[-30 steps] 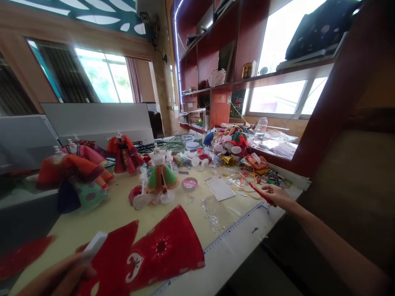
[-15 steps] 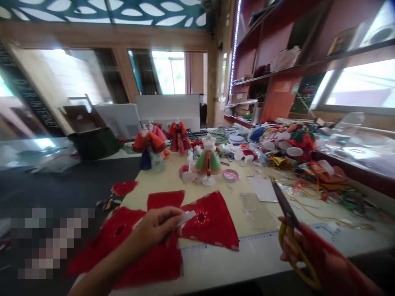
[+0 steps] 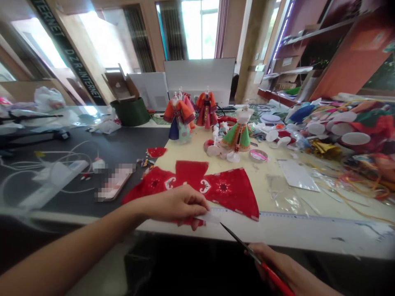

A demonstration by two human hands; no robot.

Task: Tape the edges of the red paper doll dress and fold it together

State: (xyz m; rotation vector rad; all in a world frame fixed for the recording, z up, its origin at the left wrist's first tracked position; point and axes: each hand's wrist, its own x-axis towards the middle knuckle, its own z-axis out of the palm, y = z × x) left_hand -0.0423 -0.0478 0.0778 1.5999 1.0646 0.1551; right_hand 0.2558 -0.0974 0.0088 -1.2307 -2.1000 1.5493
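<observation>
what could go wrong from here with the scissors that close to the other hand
The scissors in the right hand point toward the left hand, so a slip might nick it, especially as little of the white strip shows past its fingertips. The red cloth lies close by too and could get snagged or cut by accident.

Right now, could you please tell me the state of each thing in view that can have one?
Left hand: closed, pinching white strip
Right hand: closed around scissors
Scissors: blades apparently together
Red fabric: spread out
White card: lying flat
Green-skirted figure: standing upright
Carton: flaps raised
Phone: lying flat
</observation>
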